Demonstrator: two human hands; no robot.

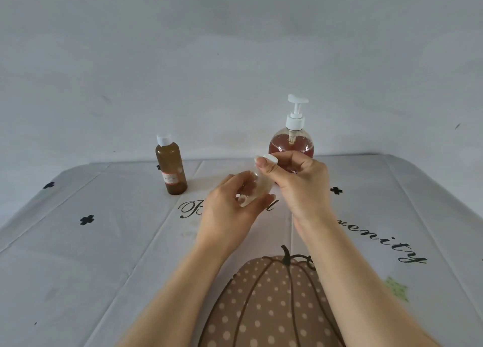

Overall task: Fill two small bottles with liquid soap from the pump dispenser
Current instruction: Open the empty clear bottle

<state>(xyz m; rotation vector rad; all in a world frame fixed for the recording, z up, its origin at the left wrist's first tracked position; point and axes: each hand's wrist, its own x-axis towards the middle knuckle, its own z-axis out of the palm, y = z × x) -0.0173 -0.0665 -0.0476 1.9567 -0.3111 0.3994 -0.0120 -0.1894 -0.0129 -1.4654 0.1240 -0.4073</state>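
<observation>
Clear plastic is seen between the two hands, where a small bottle (257, 182) is held above the tablecloth (91, 242), near the middle of the table and just in front of the dispenser (291, 142). The bottle is tilted, its top leaning away and to the right, and it looks empty. Its lower body is gripped by the left hand (230, 213), the fingers curled round the far side and the thumb pressed against the near side. A white cap (270, 159) at the top of the bottle is pinched by the right hand (295, 184) between thumb and curled fingers; whether the cap is screwed on or already loose cannot be told. The dispenser is stood upright at the far edge of the table, partly hidden by the right hand, and is filled to its shoulder with reddish soap under a white pump. A brown bottle (171, 167) with a white cap and a small label is stood upright well to the left of the hands, touched by neither. The cloth is printed with black script, small black flowers and a dotted brown pumpkin (261, 307), over which both forearms are stretched. A pale wall (235, 46) is seen behind the table.
</observation>
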